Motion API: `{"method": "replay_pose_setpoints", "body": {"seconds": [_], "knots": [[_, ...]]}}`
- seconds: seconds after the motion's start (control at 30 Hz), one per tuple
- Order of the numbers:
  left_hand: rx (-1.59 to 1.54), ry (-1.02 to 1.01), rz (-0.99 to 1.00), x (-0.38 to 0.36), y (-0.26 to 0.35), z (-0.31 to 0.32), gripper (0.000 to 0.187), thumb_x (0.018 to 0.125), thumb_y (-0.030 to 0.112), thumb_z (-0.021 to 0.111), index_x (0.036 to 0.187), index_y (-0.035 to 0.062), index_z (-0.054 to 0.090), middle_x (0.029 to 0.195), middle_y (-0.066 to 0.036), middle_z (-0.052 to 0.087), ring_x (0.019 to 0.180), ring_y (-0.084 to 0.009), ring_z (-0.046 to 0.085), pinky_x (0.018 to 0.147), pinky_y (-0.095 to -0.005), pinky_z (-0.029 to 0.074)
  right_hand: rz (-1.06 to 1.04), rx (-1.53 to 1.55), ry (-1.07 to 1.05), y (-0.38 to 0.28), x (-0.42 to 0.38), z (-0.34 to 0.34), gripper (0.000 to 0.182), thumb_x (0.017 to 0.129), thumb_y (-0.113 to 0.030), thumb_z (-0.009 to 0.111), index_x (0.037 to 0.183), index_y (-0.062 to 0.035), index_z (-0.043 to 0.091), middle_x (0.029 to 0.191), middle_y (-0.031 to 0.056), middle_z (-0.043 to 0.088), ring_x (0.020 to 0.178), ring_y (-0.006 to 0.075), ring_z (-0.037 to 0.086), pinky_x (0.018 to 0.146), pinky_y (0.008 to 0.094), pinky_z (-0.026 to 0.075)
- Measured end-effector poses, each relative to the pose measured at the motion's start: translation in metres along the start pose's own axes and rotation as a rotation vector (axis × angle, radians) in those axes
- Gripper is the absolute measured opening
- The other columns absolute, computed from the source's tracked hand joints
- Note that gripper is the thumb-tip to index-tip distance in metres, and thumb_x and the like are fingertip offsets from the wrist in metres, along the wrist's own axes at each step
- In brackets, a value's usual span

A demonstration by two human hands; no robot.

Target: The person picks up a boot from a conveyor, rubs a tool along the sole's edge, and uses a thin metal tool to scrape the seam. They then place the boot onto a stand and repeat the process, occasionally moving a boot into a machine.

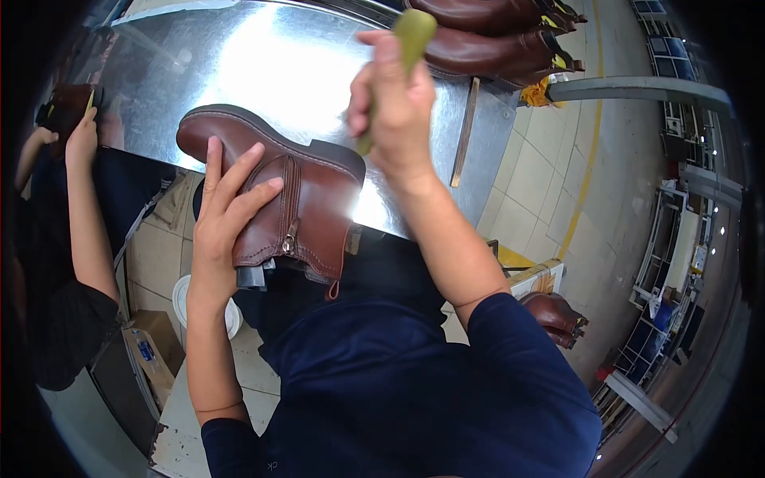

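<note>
A brown leather ankle boot [307, 203] lies on its side at the front edge of the metal table, sole edge facing away from me and a zipper running down its side. My left hand [227, 203] grips the boot from the left, its fingers spread across the leather beside the zipper. To the right of the boot's heel, my right hand [394, 107] is raised and closed around an olive-green tool with a rounded end [416, 32]. The tool's lower end shows below my fist, near the heel; its middle is hidden by my fingers.
More brown boots [494, 56] lie at the table's far right, near a thin wooden strip [466, 131]. At the left, a co-worker's hands [80, 139] hold another boot [72, 107]. The shiny metal table [159, 88] ends before my lap. Further boots [550, 315] sit lower right.
</note>
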State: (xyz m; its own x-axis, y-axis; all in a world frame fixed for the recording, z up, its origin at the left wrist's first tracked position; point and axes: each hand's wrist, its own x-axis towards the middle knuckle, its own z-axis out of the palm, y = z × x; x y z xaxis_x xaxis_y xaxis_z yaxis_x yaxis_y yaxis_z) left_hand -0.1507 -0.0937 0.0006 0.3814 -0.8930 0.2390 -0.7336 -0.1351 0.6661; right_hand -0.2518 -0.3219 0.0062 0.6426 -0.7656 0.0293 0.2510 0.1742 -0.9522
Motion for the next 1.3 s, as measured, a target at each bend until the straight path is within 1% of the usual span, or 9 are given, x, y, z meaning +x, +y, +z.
{"method": "replay_pose_setpoints", "body": {"seconds": [0.23,0.47,0.6,0.73,0.8,0.83,0.97,1.17,1.3], "knots": [[-0.048,0.003,0.020,0.004,0.002,0.000,0.039,0.092,0.007,0.066,0.130,0.0115,0.072,0.154,-0.012,0.057,0.159,-0.0415,0.028,0.122,-0.0532,0.037,-0.158,-0.734,0.216,0.042,-0.022,-0.076,0.039,0.100,-0.035,0.071,0.116,0.0004,0.066,0.072,0.0034,0.062,0.067,0.0112,0.056,0.064,0.0331,0.047],[-0.042,0.030,0.019,0.002,0.008,0.003,0.038,0.091,0.010,0.069,0.128,0.0122,0.073,0.154,-0.011,0.058,0.158,-0.0418,0.030,0.122,-0.0544,0.036,0.153,0.178,0.043,0.001,-0.027,-0.055,0.036,0.102,-0.027,0.068,0.124,-0.0008,0.061,0.064,0.0012,0.051,0.050,0.0116,0.053,0.048,0.0268,0.044],[-0.010,0.021,0.006,0.004,0.007,0.003,0.037,0.091,0.010,0.068,0.128,0.0127,0.073,0.153,-0.012,0.059,0.157,-0.0429,0.030,0.123,-0.0546,0.035,0.143,0.258,-0.090,-0.002,-0.023,-0.027,0.038,0.102,-0.028,0.067,0.124,0.0022,0.060,0.059,0.0013,0.048,0.045,0.0128,0.051,0.045,0.0270,0.042],[-0.018,0.008,-0.008,0.003,0.003,0.003,0.036,0.092,0.010,0.068,0.127,0.0124,0.073,0.153,-0.013,0.059,0.157,-0.0443,0.030,0.123,-0.0546,0.034,0.060,-0.291,0.074,0.011,-0.011,-0.028,0.035,0.099,-0.023,0.072,0.122,0.0021,0.063,0.067,0.0044,0.061,0.051,0.0152,0.060,0.049,0.0308,0.047],[-0.020,0.015,-0.006,0.004,0.001,0.003,0.036,0.091,0.010,0.069,0.127,0.0118,0.073,0.153,-0.013,0.059,0.157,-0.0444,0.030,0.123,-0.0543,0.033,-0.356,-0.814,0.203,0.041,-0.002,-0.053,0.037,0.097,-0.017,0.071,0.126,0.0026,0.061,0.070,0.0110,0.065,0.059,0.0282,0.066,0.059,0.0398,0.054],[-0.026,0.010,-0.008,0.003,0.001,0.002,0.036,0.091,0.010,0.069,0.127,0.0115,0.073,0.153,-0.013,0.059,0.157,-0.0443,0.030,0.123,-0.0540,0.033,-0.307,-0.915,0.196,0.045,-0.005,-0.062,0.043,0.091,-0.010,0.073,0.130,0.0037,0.060,0.088,0.0188,0.068,0.072,0.0394,0.069,0.071,0.0469,0.057],[0.005,0.006,0.003,0.008,0.004,0.004,0.039,0.087,0.008,0.073,0.126,0.0101,0.073,0.153,-0.014,0.058,0.158,-0.0429,0.030,0.124,-0.0522,0.032,-0.392,-1.187,0.121,0.053,-0.023,-0.079,0.054,0.085,-0.008,0.078,0.133,0.0054,0.058,0.119,0.0224,0.061,0.103,0.0400,0.065,0.085,0.0471,0.056],[-0.047,-0.008,-0.008,0.008,0.004,0.002,0.035,0.095,0.018,0.067,0.129,0.0086,0.071,0.154,-0.015,0.057,0.159,-0.0442,0.026,0.124,-0.0519,0.030,-0.597,-1.266,0.379,0.039,-0.028,-0.131,0.037,0.086,-0.020,0.083,0.116,-0.0009,0.072,0.105,0.0137,0.065,0.098,0.0334,0.061,0.085,0.0420,0.050],[-0.105,-0.034,-0.022,0.008,0.002,0.000,0.036,0.095,0.015,0.066,0.130,0.0086,0.070,0.156,-0.016,0.055,0.160,-0.0435,0.023,0.124,-0.0513,0.031,-0.173,-1.526,0.444,0.022,-0.038,-0.164,0.035,0.089,-0.021,0.080,0.118,-0.0025,0.072,0.098,0.0141,0.063,0.092,0.0329,0.065,0.080,0.0447,0.052]]}}
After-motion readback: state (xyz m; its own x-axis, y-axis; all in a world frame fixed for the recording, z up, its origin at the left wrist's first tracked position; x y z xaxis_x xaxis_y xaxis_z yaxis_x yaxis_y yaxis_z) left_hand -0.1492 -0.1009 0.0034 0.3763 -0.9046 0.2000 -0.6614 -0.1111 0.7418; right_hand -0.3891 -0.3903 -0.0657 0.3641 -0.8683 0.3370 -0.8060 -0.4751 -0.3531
